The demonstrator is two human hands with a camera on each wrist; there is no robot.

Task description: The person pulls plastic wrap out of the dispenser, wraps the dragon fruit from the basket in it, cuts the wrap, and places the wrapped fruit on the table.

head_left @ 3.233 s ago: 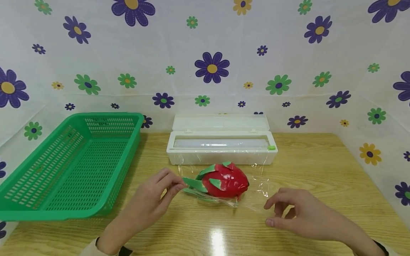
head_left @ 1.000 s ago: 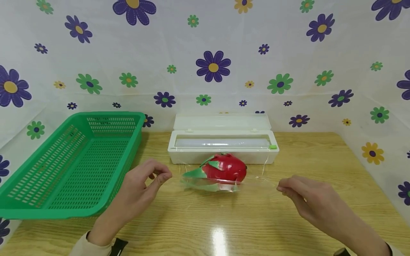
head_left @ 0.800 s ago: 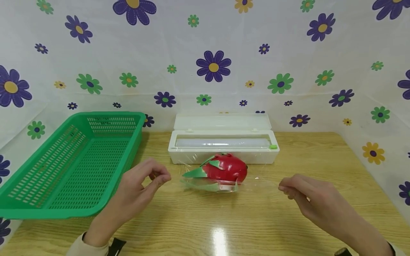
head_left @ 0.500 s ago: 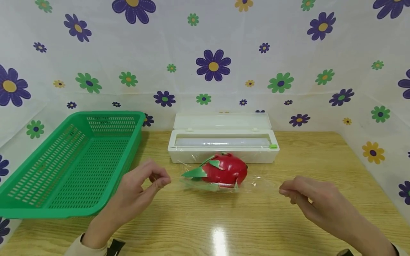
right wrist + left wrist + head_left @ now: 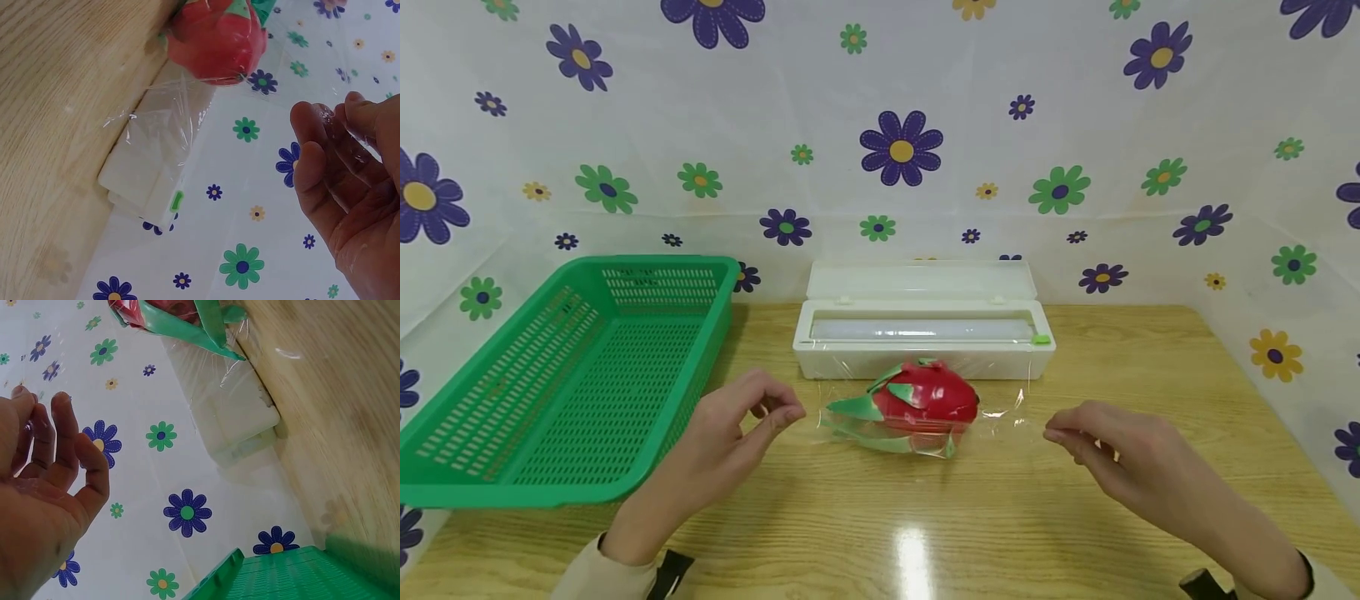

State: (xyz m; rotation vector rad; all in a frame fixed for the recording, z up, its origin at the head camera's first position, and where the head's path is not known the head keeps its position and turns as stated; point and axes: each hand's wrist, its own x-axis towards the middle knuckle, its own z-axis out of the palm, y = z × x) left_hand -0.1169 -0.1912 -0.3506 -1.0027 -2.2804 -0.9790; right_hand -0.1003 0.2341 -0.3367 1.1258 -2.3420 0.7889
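Note:
A red dragon fruit (image 5: 928, 397) with green scales lies on its side on the table, its green tip pointing left. Clear cling film (image 5: 1000, 417) covers it and runs back to the white dispenser box (image 5: 917, 362), whose lid stands raised behind the film roll (image 5: 922, 329). My left hand (image 5: 730, 433) pinches the film's near left part between thumb and fingertips. On the other side, my right hand (image 5: 1138, 458) pinches it too; film shows at the fingertips in the right wrist view. Both hands are apart from the fruit. The film's exact edge is hard to see.
A green slotted basket (image 5: 722, 333) stands at the left, close to my left forearm. A small green slider (image 5: 1041, 339) sits at the right end of the box. Flower-printed cloth (image 5: 901, 83) rises behind and beside the wooden table (image 5: 1150, 358).
The fruit has turned and shifted back toward the box. My right hand has gone from loosely open to pinching the film, and my left hand has moved left, away from the green tip.

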